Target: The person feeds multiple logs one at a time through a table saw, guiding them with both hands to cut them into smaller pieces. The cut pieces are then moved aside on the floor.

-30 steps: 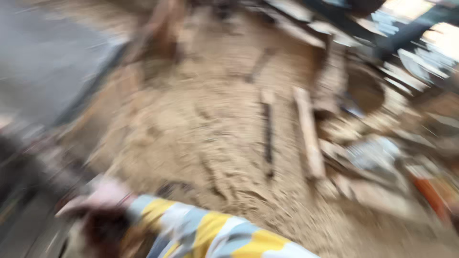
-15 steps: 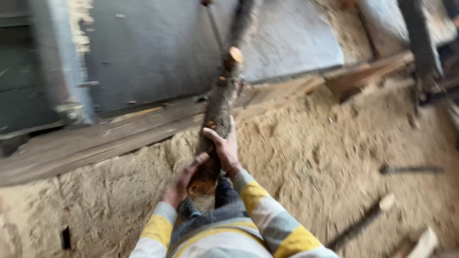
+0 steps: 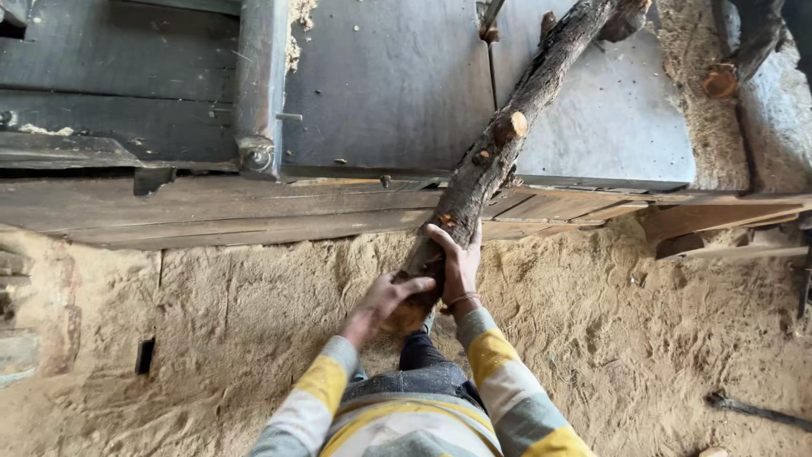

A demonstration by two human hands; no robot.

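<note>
Head cam, both arms outstretched, left hand (image 3: 385,298) w/ right hand (image 3: 457,262), grips closed round log (image 3: 499,144) end, seemingly resting on saw table (image 3: 389,85).

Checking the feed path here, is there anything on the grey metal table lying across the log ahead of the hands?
Nothing visible blocks it. Both the left hand and right hand grip the log at its near end, and the log lies across the wooden ledge onto the metal table, whose surface beside it looks bare.
</note>
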